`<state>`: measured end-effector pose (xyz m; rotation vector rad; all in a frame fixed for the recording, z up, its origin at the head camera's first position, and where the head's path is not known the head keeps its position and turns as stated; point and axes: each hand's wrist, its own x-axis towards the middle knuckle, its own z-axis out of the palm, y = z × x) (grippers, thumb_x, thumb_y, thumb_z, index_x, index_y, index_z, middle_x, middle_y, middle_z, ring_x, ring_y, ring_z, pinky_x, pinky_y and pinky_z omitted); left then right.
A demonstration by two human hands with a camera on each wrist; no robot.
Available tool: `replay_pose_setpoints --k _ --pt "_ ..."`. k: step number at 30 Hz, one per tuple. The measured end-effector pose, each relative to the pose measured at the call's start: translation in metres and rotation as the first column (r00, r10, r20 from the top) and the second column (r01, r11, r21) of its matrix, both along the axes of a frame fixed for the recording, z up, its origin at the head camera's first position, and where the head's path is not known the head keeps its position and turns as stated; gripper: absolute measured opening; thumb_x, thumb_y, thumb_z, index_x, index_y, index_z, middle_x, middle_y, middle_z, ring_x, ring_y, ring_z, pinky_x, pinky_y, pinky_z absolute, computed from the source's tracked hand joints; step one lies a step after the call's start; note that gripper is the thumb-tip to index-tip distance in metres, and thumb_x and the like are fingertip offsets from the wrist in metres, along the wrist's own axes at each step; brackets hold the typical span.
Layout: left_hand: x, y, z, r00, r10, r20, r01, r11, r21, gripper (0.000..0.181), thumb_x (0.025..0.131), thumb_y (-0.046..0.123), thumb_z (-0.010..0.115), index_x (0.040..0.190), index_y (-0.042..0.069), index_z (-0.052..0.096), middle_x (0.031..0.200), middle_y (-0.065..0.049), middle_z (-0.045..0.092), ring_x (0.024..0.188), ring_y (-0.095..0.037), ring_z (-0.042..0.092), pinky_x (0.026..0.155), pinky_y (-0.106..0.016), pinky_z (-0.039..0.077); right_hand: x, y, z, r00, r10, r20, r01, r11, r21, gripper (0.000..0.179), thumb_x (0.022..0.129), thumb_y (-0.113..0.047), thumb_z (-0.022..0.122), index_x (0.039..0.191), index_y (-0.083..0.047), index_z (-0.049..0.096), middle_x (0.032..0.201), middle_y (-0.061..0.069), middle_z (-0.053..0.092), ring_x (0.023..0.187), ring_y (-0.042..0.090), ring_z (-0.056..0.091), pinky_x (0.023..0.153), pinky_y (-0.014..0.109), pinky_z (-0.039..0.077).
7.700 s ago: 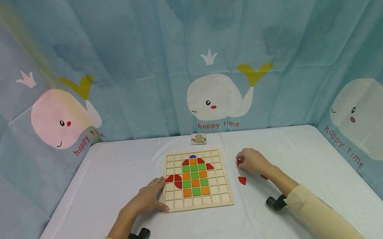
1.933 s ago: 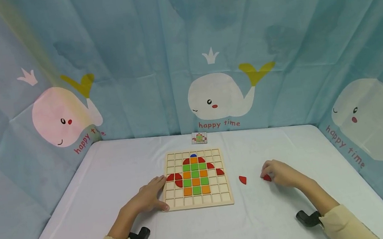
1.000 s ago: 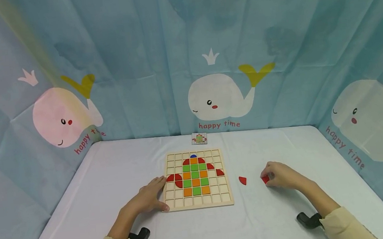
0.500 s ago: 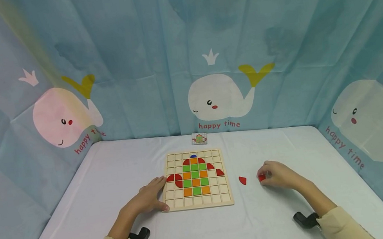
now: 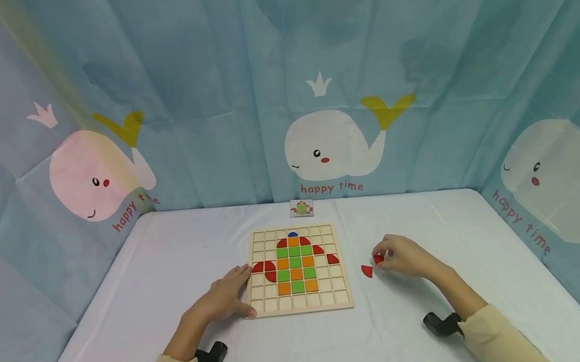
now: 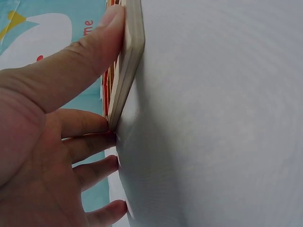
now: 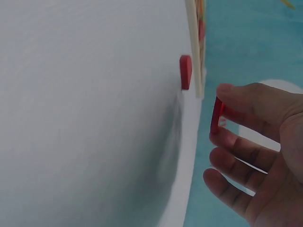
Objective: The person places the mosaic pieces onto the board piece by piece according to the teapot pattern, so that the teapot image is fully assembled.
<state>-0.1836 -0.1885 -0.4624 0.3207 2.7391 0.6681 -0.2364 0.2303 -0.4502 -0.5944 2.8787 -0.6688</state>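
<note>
A wooden grid board lies on the table, with green, orange, red and blue pieces set in its cells. My left hand rests at the board's left edge, thumb at the near corner and fingers along the side. In the left wrist view the thumb touches the board's edge. My right hand pinches a red quarter-circle tile between thumb and fingertip, lifted above the cloth right of the board. Another red quarter-circle tile lies on the cloth between that hand and the board.
A small pattern card lies behind the board, near the table's far edge. The table wears a white cloth. A blue curtain with printed whales hangs behind and at both sides.
The right hand set a red piece on the board's right side, then took up another red tile. It has moved left with this tile toward the board. The left hand has stayed put.
</note>
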Motion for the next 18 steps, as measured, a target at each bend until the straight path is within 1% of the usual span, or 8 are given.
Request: replay_pose_setpoints --k 6,18 --pt "-0.001 -0.001 -0.002 1.0 -0.005 -0.012 0.005 1.0 -0.009 0.102 0.067 0.028 0.087 0.149 -0.002 0.035 0.157 -0.022 0.03 0.147 -0.043 0.023 0.113 -0.066 0.022 -0.005 -0.019 0.002 0.999 0.036 0.005 -0.036 0.999 -0.019 0.021 0.081 -0.014 0.077 0.101 -0.01 0.074 0.086 -0.003 0.061 0.083 0.017 0.056 0.069 0.027 0.049" --pt "-0.001 -0.001 -0.002 1.0 -0.002 -0.01 0.002 1.0 -0.006 0.102 0.067 0.028 0.088 0.149 -0.002 0.035 0.157 -0.022 0.031 0.147 -0.043 0.023 0.113 -0.067 0.022 -0.009 -0.056 0.003 0.997 0.074 0.016 -0.075 0.997 0.022 0.022 0.081 -0.02 0.079 0.102 -0.012 0.075 0.086 -0.004 0.061 0.078 0.014 0.054 0.068 0.025 0.047"
